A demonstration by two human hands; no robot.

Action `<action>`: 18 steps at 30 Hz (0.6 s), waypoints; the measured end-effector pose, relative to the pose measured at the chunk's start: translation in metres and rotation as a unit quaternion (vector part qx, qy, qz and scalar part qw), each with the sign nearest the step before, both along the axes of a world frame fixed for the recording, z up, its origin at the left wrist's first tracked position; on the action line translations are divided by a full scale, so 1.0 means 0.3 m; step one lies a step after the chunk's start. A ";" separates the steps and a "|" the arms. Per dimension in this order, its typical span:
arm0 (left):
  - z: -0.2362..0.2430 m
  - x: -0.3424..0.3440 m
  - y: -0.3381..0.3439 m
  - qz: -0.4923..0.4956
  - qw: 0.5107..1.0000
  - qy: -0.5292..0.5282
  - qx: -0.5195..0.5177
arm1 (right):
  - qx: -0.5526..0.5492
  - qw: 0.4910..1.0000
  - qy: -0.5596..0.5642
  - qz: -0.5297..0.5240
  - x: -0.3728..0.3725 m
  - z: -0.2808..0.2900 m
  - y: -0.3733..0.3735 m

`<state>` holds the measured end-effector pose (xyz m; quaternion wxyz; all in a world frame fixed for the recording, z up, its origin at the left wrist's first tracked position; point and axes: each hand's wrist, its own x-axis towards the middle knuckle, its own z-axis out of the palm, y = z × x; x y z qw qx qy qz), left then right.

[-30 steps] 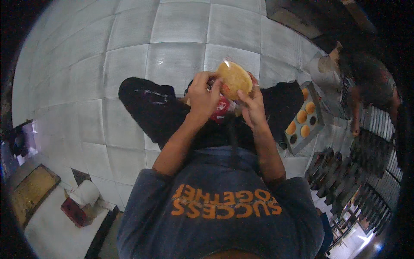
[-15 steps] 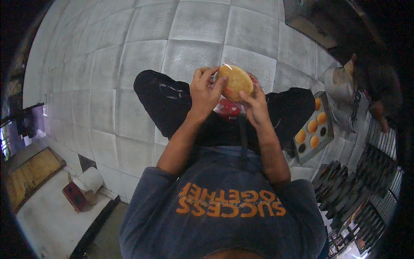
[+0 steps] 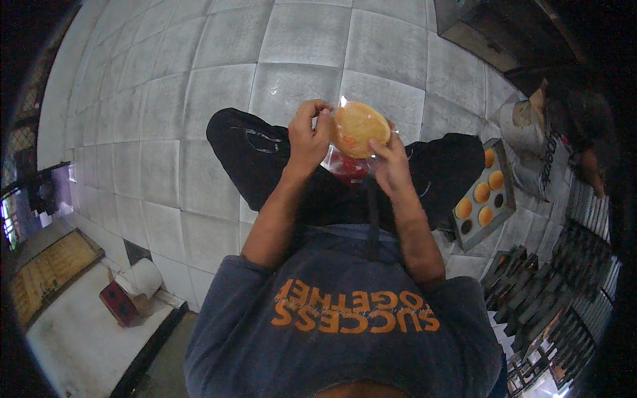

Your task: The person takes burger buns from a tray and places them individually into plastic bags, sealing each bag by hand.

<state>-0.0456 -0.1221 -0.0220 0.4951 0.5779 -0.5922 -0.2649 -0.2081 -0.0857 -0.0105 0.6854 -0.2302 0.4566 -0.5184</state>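
Observation:
A round golden bun point(image 3: 361, 132) in a clear plastic bag point(image 3: 344, 103) is held up above my lap. My right hand point(image 3: 393, 164) grips it at its lower right edge, thumb on the front face and fingers behind. At the bun's left, my left hand point(image 3: 309, 136) has its fingers bunched in a pinch at the bag's edge. Below the bun, a red packet with clear plastic point(image 3: 348, 169) lies in my lap, partly covered by the bun and my right hand.
Beside my right knee sits a metal tray point(image 3: 492, 227) with several buns point(image 3: 482, 193) and dark round spots. Beyond it stand a whitish bucket point(image 3: 521, 126) and a printed sack point(image 3: 534, 172). Dark stacked trays or racks point(image 3: 531, 292) are at lower right. A white roll point(image 3: 141, 277) lies at left.
My left hand has drawn slightly left, off the bun's face to the bag's edge. The bun has shifted slightly right and down in my right hand.

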 end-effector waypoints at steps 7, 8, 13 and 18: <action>0.106 0.029 0.038 -0.086 0.978 0.082 0.170 | 0.045 0.985 -0.169 0.018 -0.043 -0.007 -0.022; 0.107 0.034 0.039 -0.094 0.967 0.097 0.214 | 0.032 0.988 -0.152 0.008 -0.041 -0.012 -0.023; 0.056 0.049 0.045 -0.060 0.915 0.263 0.300 | 0.040 0.988 -0.132 0.064 -0.073 0.005 -0.037; 0.026 0.047 0.049 -0.085 0.793 0.486 0.357 | 0.031 0.987 -0.091 0.129 -0.053 0.073 -0.041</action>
